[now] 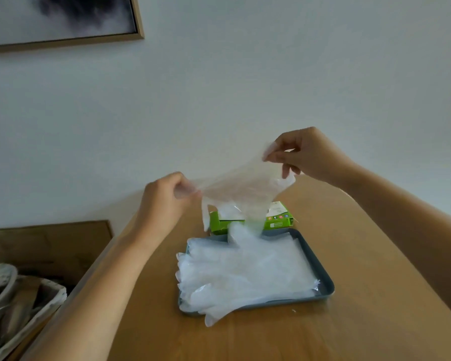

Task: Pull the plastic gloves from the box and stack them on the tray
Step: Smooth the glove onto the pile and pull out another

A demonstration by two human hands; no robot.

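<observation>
Nearest: grey tray [326, 287] on the wooden table [362, 256], piled with a stack of clear gloves [245, 272] — some fingers hang over its left and front rim. Just behind it, the green box [276, 223]. Above the box, both hands hold one glove [240, 186] stretched out — left hand [164, 201] pinches one edge, right hand [305, 155] pinches the other, higher up.

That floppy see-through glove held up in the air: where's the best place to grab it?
Probably by the two corners of its top edge, one from each side, as the left hand and right hand pinch it now. The glove is limp film; spread this way it hangs flat.
</observation>
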